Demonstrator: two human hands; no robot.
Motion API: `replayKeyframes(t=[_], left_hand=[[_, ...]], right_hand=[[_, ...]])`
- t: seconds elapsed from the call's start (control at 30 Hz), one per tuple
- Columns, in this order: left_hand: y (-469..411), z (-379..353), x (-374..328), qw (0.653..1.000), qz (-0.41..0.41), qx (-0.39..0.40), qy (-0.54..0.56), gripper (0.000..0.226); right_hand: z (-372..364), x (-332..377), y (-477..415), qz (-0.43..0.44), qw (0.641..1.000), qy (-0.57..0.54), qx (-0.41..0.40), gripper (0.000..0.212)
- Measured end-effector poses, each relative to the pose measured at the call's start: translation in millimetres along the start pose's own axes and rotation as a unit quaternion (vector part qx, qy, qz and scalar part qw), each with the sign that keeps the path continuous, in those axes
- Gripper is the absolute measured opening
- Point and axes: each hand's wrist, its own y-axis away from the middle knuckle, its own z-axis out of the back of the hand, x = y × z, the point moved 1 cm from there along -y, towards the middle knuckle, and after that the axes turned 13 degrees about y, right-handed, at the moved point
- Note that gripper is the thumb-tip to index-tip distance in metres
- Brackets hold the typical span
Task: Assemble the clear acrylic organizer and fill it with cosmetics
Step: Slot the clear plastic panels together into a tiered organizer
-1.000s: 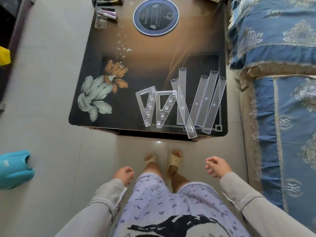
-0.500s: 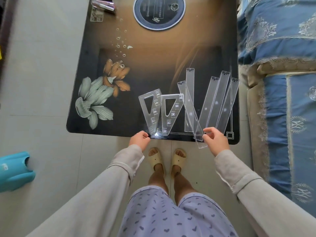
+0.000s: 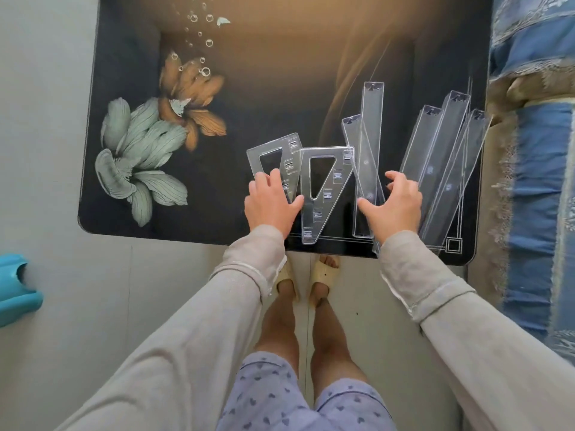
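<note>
All the clear pieces lie loose near the front edge of the dark table: her left hand rests, fingers spread, on one triangular side panel, and her right hand hovers open-fingered over the long strips. A careless sweep could push the overhanging strip off the edge. No cosmetics are in sight, and the overlapping clear strips are hard to count.

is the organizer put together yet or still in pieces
Still in pieces. Two triangular side panels and five long strips lie flat and separate on the table, none slotted together.
</note>
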Motion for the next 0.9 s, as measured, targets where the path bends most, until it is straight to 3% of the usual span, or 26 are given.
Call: replayKeyframes(t=[0.2,0.4,0.53,0.63,0.9], left_hand=[[-6.9,-13.6,5.3,0.998,-0.023,-0.058,0.01,0.046],[-10.1,0.1,-0.3,0.998,-0.013,-0.06,-0.004,0.041],[-8.7,25.5,8.5,0.981,0.048,-0.056,0.18,0.03],[-6.4,46.8,23.8,0.954,0.084,-0.068,0.281,0.028],[-18.2,76.1,78.2,0.922,0.125,-0.078,0.357,0.039]], right_hand=[[-19.1,2.5,-5.6,-0.007,1.0,-0.007,-0.02,0.05],[-12.6,4.7,-6.9,-0.006,0.999,-0.007,-0.03,0.038],[-1.4,6.6,-2.7,0.014,1.0,-0.012,-0.014,0.037],[6.6,10.5,6.4,0.062,0.998,-0.006,-0.009,0.037],[0.5,45.3,33.7,0.273,0.958,0.079,0.028,0.044]])
